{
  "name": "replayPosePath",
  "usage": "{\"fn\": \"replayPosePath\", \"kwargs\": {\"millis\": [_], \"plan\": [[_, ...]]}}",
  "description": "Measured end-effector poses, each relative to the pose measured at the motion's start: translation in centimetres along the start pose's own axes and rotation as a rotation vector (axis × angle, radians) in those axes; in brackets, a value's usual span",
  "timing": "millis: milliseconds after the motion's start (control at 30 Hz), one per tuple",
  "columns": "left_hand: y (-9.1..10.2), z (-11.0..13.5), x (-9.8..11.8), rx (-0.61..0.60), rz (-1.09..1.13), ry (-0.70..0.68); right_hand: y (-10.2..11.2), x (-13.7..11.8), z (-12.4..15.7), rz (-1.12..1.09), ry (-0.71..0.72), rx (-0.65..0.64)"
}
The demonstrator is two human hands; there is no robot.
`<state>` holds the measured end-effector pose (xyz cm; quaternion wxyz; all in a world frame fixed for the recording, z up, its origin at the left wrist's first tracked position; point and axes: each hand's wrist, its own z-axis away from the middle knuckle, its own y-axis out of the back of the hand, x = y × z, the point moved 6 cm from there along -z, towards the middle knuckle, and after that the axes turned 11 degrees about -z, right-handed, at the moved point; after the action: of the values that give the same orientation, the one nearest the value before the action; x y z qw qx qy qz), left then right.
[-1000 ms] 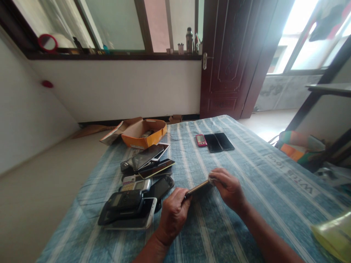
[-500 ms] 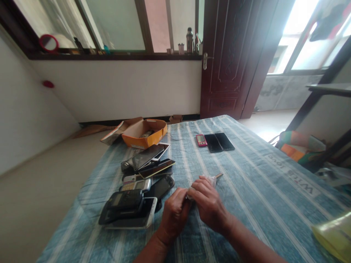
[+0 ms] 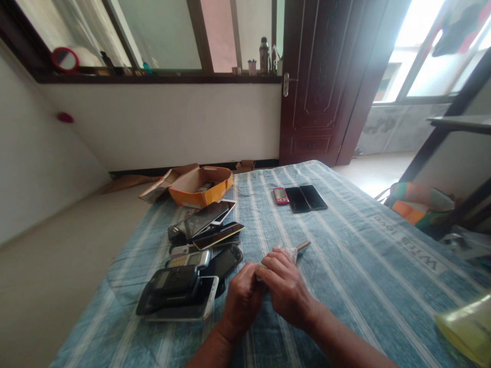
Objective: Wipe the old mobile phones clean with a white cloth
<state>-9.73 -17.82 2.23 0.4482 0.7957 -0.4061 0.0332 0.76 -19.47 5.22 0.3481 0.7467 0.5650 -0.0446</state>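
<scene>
Both my hands meet over the near middle of the cloth, fingers curled together. My left hand [image 3: 244, 296] is closed, and what lies in its grip is hidden by the fingers. My right hand [image 3: 287, 286] is closed around clear crinkled plastic film [image 3: 292, 254]. Out of the film's far right end pokes a slim gold-brown edge [image 3: 303, 246] of a flat thing, possibly a phone. To the left of my hands lies a pile of old mobile phones, with a black touchscreen phone [image 3: 226, 263] closest and a white-edged phone [image 3: 210, 299] lower down.
A striped blue cloth [image 3: 356, 286] covers the table. An open orange box [image 3: 201, 197] stands at its far left. Further back lie a pink phone [image 3: 281, 196] and two black phones [image 3: 307, 198] side by side. Yellow clear plastic [image 3: 466, 327] sits at the right edge.
My hands have shifted slightly left, and my right fingers have moved along the plastic film. A little more of the gold-brown edge shows. The piled phones have not moved.
</scene>
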Motion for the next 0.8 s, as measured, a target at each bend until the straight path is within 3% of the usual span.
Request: {"fn": "replayPosePath", "kwargs": {"millis": [800], "plan": [[0.19, -0.07, 0.04, 0.01, 0.015, -0.004, -0.12, 0.28, 0.06, -0.011, -0.02, -0.016]]}}
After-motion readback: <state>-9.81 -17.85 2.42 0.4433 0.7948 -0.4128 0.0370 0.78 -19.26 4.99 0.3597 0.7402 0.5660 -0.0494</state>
